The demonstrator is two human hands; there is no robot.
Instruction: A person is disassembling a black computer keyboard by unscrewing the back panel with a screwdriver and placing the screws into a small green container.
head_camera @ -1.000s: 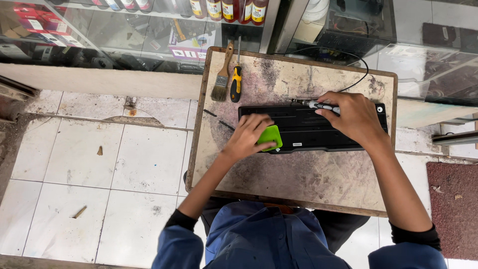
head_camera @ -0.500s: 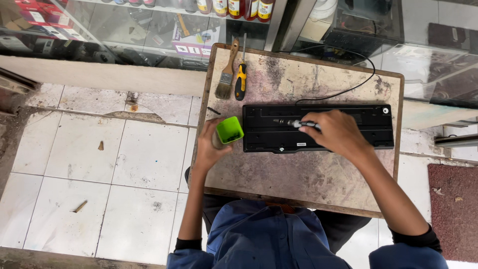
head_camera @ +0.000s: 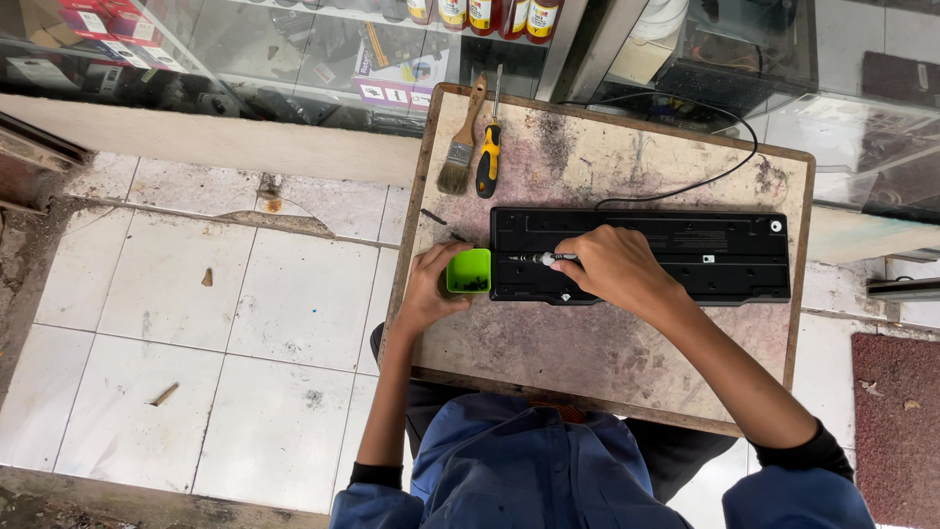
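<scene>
Working on the back of a black keyboard [head_camera: 641, 257] that lies face down across a worn wooden table [head_camera: 607, 353], cable [head_camera: 685, 186] trailing off toward the glass counter. The right hand [head_camera: 612, 269] has its fingers curled and pinched around a small precision screwdriver [head_camera: 541, 259], with the tip lying nearly flat and pointing left over the left end of the keyboard's underside. The left hand [head_camera: 431, 289] rests at the table's left edge, fingers wrapped loosely round a little green cup [head_camera: 469, 271] that sits touching the keyboard's left end; there's dark stuff inside, too small to tell if it's screws. If it were me, I'd stand that driver more upright so the tip seats square in the screw head before twisting, since a slanted bit tends to cam out and chew up tiny heads. Press down lightly and turn slowly. Keeping the cup right beside the keyboard looks smart, so small bits go straight in and don't roll off onto the tiled floor [head_camera: 196, 323]. At the far edge of the table, a paintbrush [head_camera: 458, 147] and a yellow-handled screwdriver [head_camera: 488, 157] lie side by side, well apart from both hands.
</scene>
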